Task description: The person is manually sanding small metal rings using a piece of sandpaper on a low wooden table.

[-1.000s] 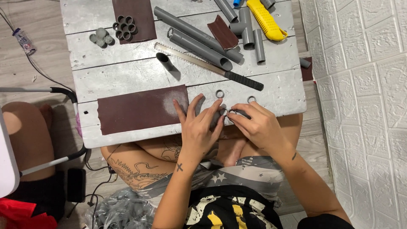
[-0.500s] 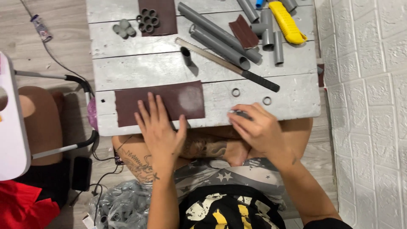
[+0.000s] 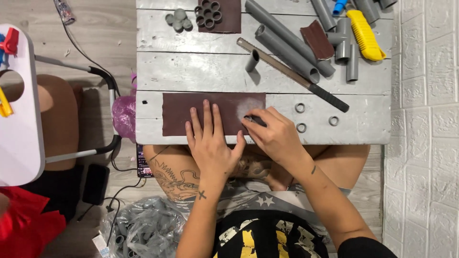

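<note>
The sandpaper sheet [image 3: 201, 112] is dark brown with a pale dusty patch. The wooden table [image 3: 191, 71] is painted whitish grey. The pipes [image 3: 287, 40] and small rings [image 3: 300, 108] are grey. The utility knife [image 3: 366, 34] is yellow. The wall tiles [image 3: 425, 95] are white.

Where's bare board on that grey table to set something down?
Free: the middle plank between the table's left edge and the short pipe stub; also the near right corner past the three rings. Crowded: far right with long pipes, yellow cutter; the sandpaper sheet under both hands.
</note>
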